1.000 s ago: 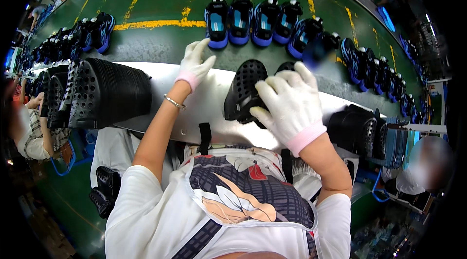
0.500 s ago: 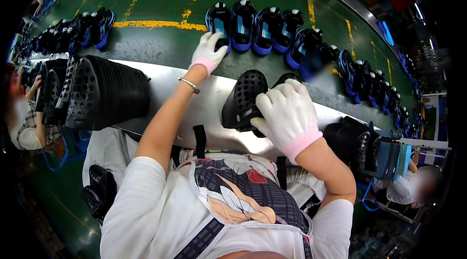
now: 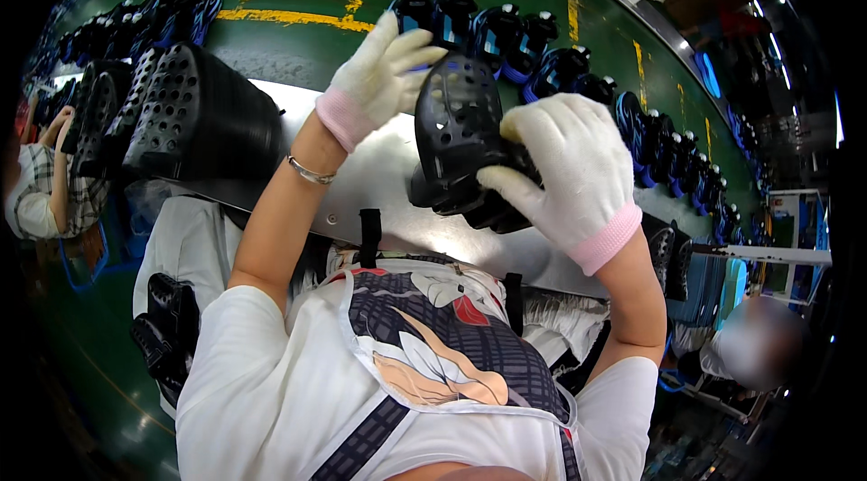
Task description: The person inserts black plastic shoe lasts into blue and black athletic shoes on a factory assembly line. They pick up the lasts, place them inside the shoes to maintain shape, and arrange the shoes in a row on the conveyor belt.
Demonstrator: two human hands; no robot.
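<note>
My right hand (image 3: 573, 169), in a white knit glove with a pink cuff, grips a black shoe form (image 3: 456, 138) at its narrow end. The form is hollow plastic, with rows of round holes in its toe, which is tilted up above the metal bench (image 3: 357, 196). More black plastic shows right beneath it, partly hidden. My left hand (image 3: 379, 74), gloved alike, is held up left of the form's toe with its fingers spread and nothing in them. Beyond the hands stand black shoes (image 3: 497, 34) with blue soles and light-blue insoles.
Nested black forms (image 3: 212, 120) lie on the bench at the left, with more forms (image 3: 668, 255) at the right. Long rows of shoes (image 3: 655, 142) run along the green surface (image 3: 298, 47). A co-worker (image 3: 41, 169) sits at the left, another person (image 3: 750, 350) at the right.
My left hand has come back from the leftmost shoe of the near group toward the form, its fingers spreading. My right hand has raised the form and tipped its toe upward.
</note>
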